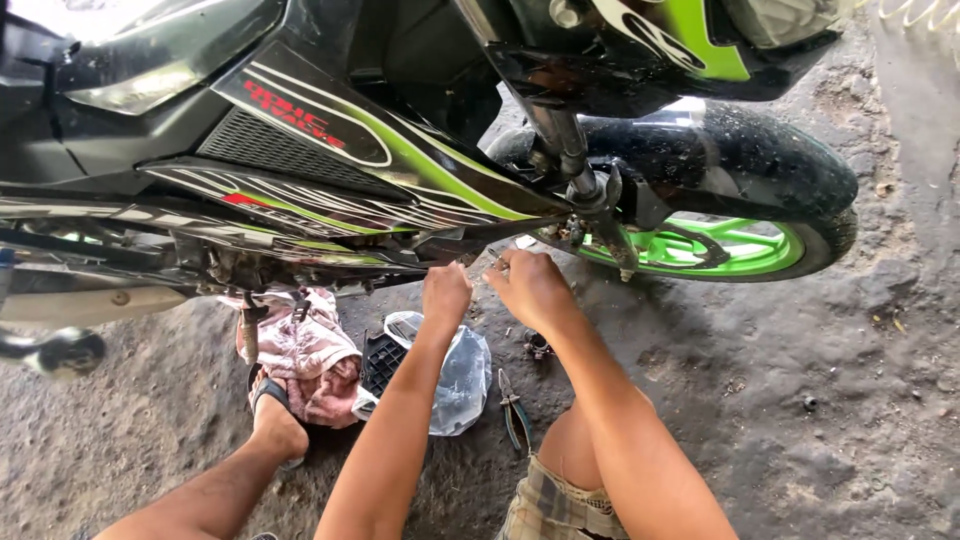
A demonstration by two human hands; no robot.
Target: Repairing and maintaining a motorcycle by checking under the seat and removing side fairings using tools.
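- The left hand (446, 293) is up under the lower edge of the motorbike (300, 160). Its fingers are curled in at the fairing (330, 205). I cannot tell if it holds anything.
- The right hand (530, 288) is just beside the left one, near the bottom of the fork (580, 180). Its fingers are bent around something small, too small to tell what.
- The front wheel (740, 245) has a green rim and sits to the right of the hands.
- Pliers (514, 408) lie on the ground (800, 400) below the hands, just beside a clear plastic bag (462, 375).
- A pink rag (310, 355) lies under the bike, by a foot in a sandal (275, 415).
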